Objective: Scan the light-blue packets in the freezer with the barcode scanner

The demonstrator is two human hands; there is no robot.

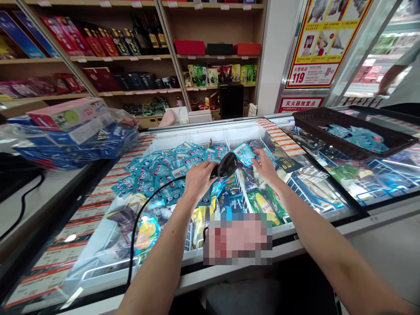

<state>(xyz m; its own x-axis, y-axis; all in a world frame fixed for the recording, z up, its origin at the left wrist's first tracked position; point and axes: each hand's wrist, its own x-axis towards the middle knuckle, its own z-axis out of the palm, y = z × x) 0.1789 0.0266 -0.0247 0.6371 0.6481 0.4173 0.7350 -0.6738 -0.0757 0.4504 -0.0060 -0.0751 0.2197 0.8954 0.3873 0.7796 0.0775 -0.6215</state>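
Note:
My left hand (199,178) is closed round the handle of a black barcode scanner (227,165), whose cord trails down along the left forearm. The scanner's head points right, toward a small light-blue packet (243,154). My right hand (263,164) pinches that packet at its right edge, with a white barcode label facing up. Left of the scanner, many similar blue packets (157,170) lie in a loose heap on the glass top of a chest freezer (108,245). Part of the heap is hidden behind my left hand.
A dark brown basket (308,117) holding several blue packets stands at the right. Plastic-wrapped boxes (75,127) sit at the left. A blurred-out object (238,240) lies at the freezer's front edge. Shelves of goods (131,57) line the back; a person's arm (390,78) shows far right.

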